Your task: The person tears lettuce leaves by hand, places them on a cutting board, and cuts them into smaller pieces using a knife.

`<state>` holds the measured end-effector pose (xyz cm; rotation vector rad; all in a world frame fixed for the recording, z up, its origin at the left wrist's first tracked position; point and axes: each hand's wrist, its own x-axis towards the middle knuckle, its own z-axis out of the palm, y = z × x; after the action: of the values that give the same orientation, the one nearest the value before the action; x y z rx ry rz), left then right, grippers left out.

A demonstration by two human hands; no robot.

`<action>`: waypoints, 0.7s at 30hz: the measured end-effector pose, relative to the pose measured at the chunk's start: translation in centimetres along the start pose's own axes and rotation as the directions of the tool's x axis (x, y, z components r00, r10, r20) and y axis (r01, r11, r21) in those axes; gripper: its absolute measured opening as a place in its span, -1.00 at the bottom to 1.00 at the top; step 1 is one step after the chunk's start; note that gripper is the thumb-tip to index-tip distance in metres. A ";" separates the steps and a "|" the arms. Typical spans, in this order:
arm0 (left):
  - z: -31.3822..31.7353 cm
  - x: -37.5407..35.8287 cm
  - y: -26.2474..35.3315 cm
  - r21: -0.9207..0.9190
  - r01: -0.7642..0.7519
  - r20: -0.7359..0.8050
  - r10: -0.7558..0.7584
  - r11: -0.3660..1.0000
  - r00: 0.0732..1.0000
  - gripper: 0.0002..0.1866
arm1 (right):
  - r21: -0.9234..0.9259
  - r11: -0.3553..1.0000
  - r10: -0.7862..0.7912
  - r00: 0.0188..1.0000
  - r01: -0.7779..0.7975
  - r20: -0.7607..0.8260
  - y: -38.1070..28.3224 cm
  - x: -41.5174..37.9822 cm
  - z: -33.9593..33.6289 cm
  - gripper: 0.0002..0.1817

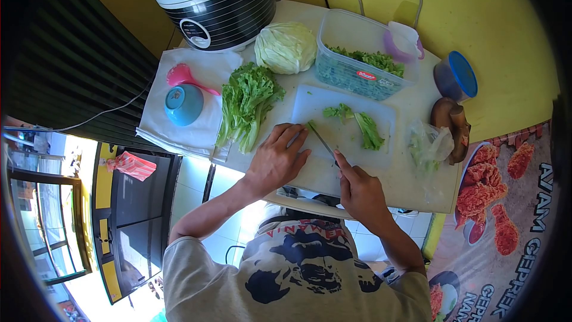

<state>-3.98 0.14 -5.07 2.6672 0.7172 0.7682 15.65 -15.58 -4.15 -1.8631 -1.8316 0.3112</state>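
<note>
My right hand (362,194) is closed round the handle of a knife (322,142), whose blade slants up and left over the white cutting board (381,113). By the board's left edge rests my left hand (277,158), fingers bent forward and thumb apart, its fingertips close to the blade's tip. A small green scrap shows there; anything beneath the palm is hidden. Cut lettuce pieces (369,131) lie on the board's right half. Left of my left hand is a leafy bunch of lettuce (249,98).
Behind the board stand a clear container (360,77) of cut greens and a cabbage (286,48). A rice cooker (223,18) fills the back left. An upturned blue bowl (183,105) and pink ladle (185,76) lie on white cloth. Rightward are a plastic bag (430,146) and blue-lidded tub (456,76).
</note>
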 end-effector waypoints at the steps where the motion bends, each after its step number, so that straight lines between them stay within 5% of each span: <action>1: 0.0 0.0 0.0 0.000 0.003 -0.002 -0.003 1.000 1.000 -0.52 | 0.004 1.000 -0.001 1.000 0.001 0.002 0.0 0.0 0.0 -0.32; 21: 0.2 -0.2 0.1 0.004 0.013 0.000 -0.013 1.000 1.000 -0.51 | -0.079 0.997 0.013 0.999 -0.017 -0.051 0.6 1.3 0.0 -0.29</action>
<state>-3.93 -0.06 -5.27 2.6632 0.7363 0.7647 16.25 -14.28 -4.23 -1.9213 -1.8209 0.1971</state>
